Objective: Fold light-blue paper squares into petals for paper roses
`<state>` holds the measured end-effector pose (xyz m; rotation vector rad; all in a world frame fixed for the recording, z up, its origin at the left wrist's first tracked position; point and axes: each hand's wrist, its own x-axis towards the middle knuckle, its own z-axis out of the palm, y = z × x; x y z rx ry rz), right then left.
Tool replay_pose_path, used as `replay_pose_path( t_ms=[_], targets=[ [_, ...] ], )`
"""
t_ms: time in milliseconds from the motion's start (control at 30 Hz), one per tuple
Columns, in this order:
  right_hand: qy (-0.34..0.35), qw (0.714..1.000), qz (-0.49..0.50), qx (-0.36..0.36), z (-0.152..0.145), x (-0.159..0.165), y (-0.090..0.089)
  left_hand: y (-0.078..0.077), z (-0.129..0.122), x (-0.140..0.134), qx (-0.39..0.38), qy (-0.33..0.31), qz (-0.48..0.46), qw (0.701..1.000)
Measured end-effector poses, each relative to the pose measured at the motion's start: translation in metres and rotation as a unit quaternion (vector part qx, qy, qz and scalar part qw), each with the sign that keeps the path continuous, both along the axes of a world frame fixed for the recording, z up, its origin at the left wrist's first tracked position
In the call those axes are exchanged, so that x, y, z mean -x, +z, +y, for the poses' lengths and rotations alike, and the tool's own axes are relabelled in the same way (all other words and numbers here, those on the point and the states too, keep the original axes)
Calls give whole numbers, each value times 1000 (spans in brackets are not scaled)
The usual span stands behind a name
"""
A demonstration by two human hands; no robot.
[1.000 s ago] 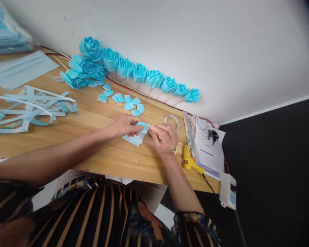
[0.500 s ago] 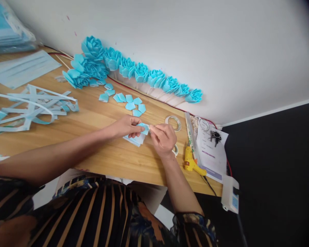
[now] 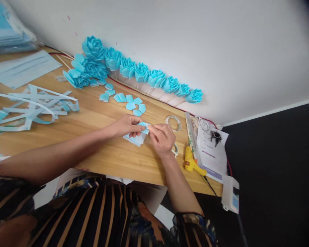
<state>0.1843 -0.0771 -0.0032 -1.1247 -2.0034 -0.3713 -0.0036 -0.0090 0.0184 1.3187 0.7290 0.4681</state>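
Note:
Between the thumb and fingers of my left hand (image 3: pixel 134 127) is a small blue folded petal (image 3: pixel 145 127), held above the table. My right hand (image 3: pixel 162 137) is closed in a pinch at the petal's right edge. A tiny whitish bit shows by these fingertips, too small to make out. Below my left hand lies a small stack of pale blue-white pieces (image 3: pixel 137 140), partly covered by the fingers. Several finished blue petals (image 3: pixel 130 105) are scattered on the table just beyond my hands.
Blue flowers on sticks (image 3: pixel 156 79) line the wall. Cut strips (image 3: pixel 33 106) and a flat mask sheet (image 3: pixel 23 68) lie left. To the right are a tape roll (image 3: pixel 179 127), a second roll (image 3: pixel 176 149), a yellow glue gun (image 3: pixel 189 159), papers (image 3: pixel 211 164), keys (image 3: pixel 216 136) and a power strip (image 3: pixel 229 195).
My right hand has shifted slightly left, its fingertips now against the petal's edge. My left hand still holds the petal in nearly the same place.

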Motion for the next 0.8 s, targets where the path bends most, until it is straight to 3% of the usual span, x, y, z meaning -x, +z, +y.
replay_pose_path(
  t_ms=[367, 633, 800],
  targets=[
    [6, 998, 5, 58, 0, 1, 0, -4, 0, 0, -3, 2, -19, 1000],
    [63, 994, 16, 93, 0, 1, 2, -7, 3, -1, 4, 17, -6, 1000],
    [31, 987, 103, 119, -4, 0, 5, -8, 4, 0, -20, 1, 9, 1000]
  ],
)
